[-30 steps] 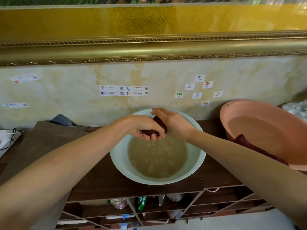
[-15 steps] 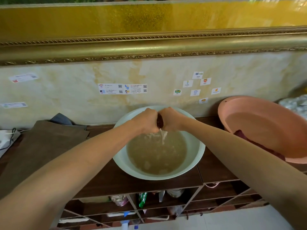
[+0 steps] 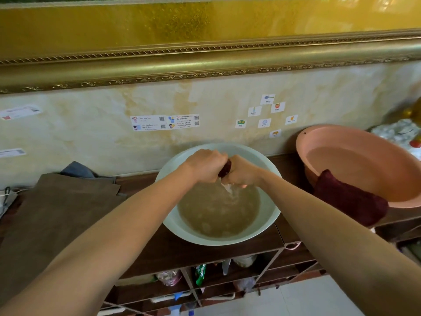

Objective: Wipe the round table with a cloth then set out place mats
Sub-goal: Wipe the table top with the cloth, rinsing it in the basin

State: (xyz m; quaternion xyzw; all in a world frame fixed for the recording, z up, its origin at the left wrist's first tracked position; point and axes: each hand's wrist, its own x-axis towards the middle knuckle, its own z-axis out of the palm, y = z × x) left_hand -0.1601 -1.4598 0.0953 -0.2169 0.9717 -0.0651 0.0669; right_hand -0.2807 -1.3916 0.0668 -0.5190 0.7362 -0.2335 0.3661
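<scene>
A dark red cloth is squeezed between my two fists above a pale green basin of cloudy water. My left hand grips its left end and my right hand grips its right end; only a small strip of cloth shows between them. Water streams down from the cloth into the basin. A second dark red cloth hangs over the rim of a pink basin to the right. The round table is out of view.
Both basins stand on a dark wooden shelf unit against a marbled wall with stickers. Brown folded mats lie on the shelf at left. Cubbies below hold bottles and packets. A gilt frame runs above.
My fists have closed tight together on the cloth and twisted it, and water now pours from it. The view has tilted slightly downward.
</scene>
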